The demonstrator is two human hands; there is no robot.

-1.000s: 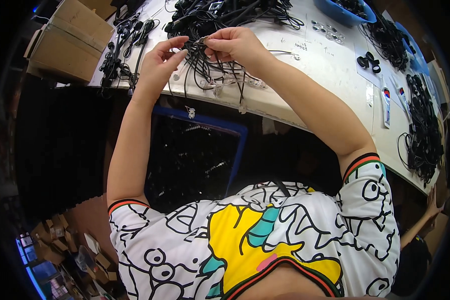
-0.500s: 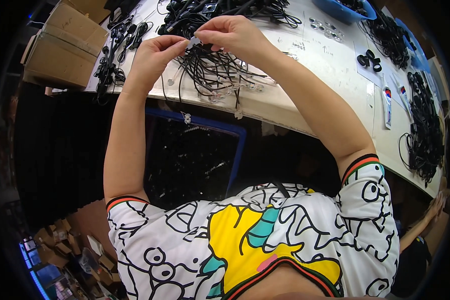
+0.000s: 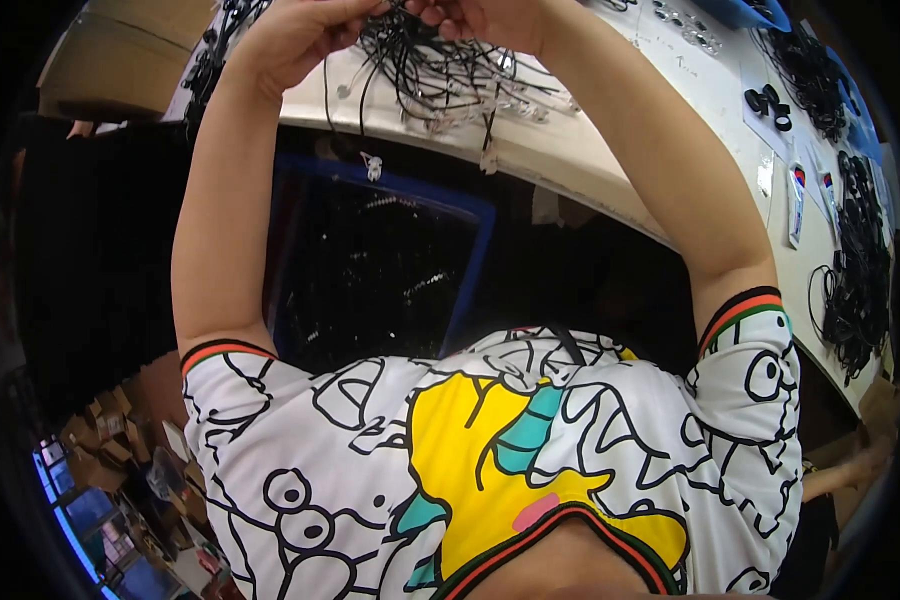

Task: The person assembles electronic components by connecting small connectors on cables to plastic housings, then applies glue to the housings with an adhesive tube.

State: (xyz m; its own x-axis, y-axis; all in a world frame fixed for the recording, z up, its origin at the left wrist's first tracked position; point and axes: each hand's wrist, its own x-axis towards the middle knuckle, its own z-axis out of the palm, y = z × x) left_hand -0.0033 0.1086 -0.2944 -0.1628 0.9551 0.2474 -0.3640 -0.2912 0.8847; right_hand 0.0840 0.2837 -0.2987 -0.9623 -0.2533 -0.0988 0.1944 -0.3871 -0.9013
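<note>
Both my hands are at the top edge of the head view, close together over a bundle of thin black cables (image 3: pixel 425 60). My left hand (image 3: pixel 305 40) has its thumb and fingers pinched together. Beside it, the fingers of my right hand (image 3: pixel 485 20) are curled closed. What they grip is cut off by the picture's edge. The cables fan toward the near edge of the white table (image 3: pixel 610 185), and clear and whitish small pieces lie at their ends. One small white piece (image 3: pixel 373 167) dangles below the edge on a wire.
A cardboard box (image 3: pixel 120 60) stands at the far left. On the right lie black rings (image 3: pixel 770 105), two tubes (image 3: pixel 796 205), more black cables (image 3: pixel 860 260) and clear round parts (image 3: pixel 685 28). A blue-framed tray (image 3: pixel 480 250) is below the table; another person's arm (image 3: pixel 845 470) shows at the lower right.
The view has shifted, so my hands and the table sit higher in the picture. A small pale piece seen between my fingertips earlier is out of sight now.
</note>
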